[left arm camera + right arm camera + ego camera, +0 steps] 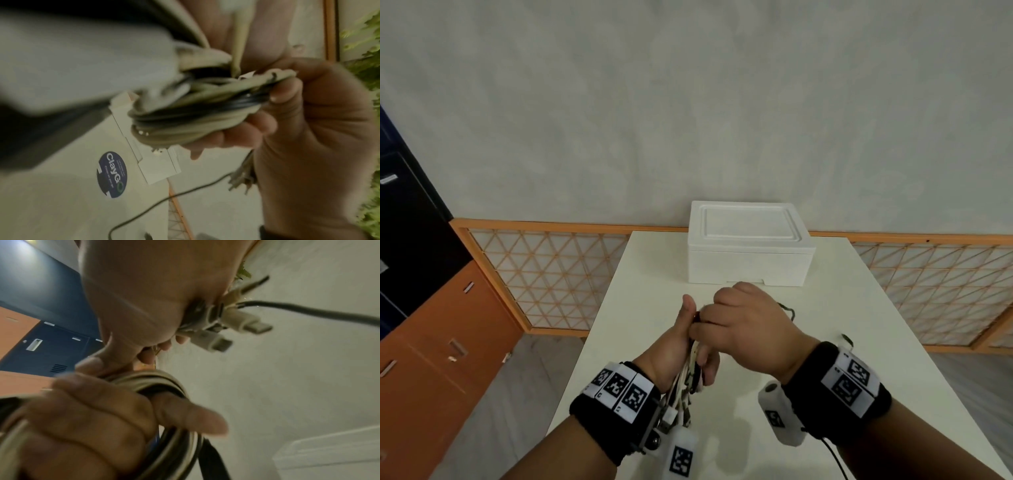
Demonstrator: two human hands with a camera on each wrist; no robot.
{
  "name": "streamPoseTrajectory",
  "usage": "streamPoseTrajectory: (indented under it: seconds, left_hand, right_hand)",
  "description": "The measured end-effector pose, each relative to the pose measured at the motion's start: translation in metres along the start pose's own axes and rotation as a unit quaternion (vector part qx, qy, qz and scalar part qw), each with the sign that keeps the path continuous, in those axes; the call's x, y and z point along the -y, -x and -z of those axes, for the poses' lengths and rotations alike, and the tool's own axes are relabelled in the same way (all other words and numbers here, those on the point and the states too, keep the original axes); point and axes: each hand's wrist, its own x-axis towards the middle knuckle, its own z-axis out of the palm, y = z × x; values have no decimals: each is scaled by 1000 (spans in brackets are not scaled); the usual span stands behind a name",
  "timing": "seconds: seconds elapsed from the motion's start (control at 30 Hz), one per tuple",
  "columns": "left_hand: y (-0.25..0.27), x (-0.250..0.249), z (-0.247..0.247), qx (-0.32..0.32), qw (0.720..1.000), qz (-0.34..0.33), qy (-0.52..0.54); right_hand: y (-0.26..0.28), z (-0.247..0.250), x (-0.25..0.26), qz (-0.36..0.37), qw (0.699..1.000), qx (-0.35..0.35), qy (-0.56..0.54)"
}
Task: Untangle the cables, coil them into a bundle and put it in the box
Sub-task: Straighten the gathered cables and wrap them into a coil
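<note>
Two hands meet above the near middle of one white table [825,308]. The left hand [681,346] stands edge-up with its thumb raised and its fingers curled round one coiled bundle of cables [195,113], white strands and black ones wound together; how many separate cables make up the coil cannot be counted. The bundle hangs from that hand down toward the left wristband [619,387]. The right hand [746,325] comes in from the right, knuckles up, with its fingers closed over the far end of the same bundle, just beside the left thumb. In the right wrist view two white USB plugs [252,324] stick out past the fist, and one black cable [308,309] runs away from them to the right. On the table to the right of the hands, short dark pieces of cable [789,310] show past the right wrist.

One white foam box [750,260] sits at the far end of the table, straight beyond the hands and well apart from them, with its lid [746,219] on. Behind the table runs an orange lattice screen [544,274] along a pale wall. At the left stand orange and dark blue cabinets [431,308].
</note>
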Motion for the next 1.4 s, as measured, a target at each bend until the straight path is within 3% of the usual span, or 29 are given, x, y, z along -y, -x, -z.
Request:
streamPoseTrajectory:
  seconds: [0.13, 0.27, 0.47, 0.63, 0.7, 0.8, 0.93, 1.03, 1.1, 1.27, 1.33, 1.4]
  left_hand:
    - [4, -1, -8, 98, 992, -8, 85]
    - [8, -4, -13, 123, 990, -48, 45]
    - [15, -6, -16, 125, 990, -64, 26]
    - [13, -7, -12, 141, 989, -34, 38]
    - [12, -8, -10, 151, 988, -19, 35]
    - [11, -12, -8, 170, 985, -2, 38]
    - [11, -14, -3, 196, 979, -24, 50]
    - [11, -14, -3, 205, 978, -23, 31]
    - [11, -13, -4, 180, 983, -29, 16]
    - [7, -3, 10, 102, 990, -95, 26]
    - [7, -4, 21, 40, 986, -99, 125]
    - [9, -7, 37, -64, 979, -113, 155]
  right_hand:
    - [-3, -9, -4, -41, 990, -46, -128]
    - [-2, -9, 3, -156, 925, -28, -346]
    - [0, -8, 12, -224, 866, 8, -447]
    - [1, -17, 13, -232, 890, -32, -391]
    - [2, -19, 11, -242, 895, -17, -375]
    - [-2, -18, 4, -264, 887, 19, -378]
    - [-4, -15, -1, -247, 890, 23, -383]
    - [-3, -13, 1, -249, 875, 26, -415]
    - [-2, -15, 2, -247, 880, 20, -405]
    - [9, -8, 4, -222, 949, -11, -222]
    - [21, -3, 7, -209, 965, 9, -157]
    - [40, -5, 16, -191, 972, 77, -109]
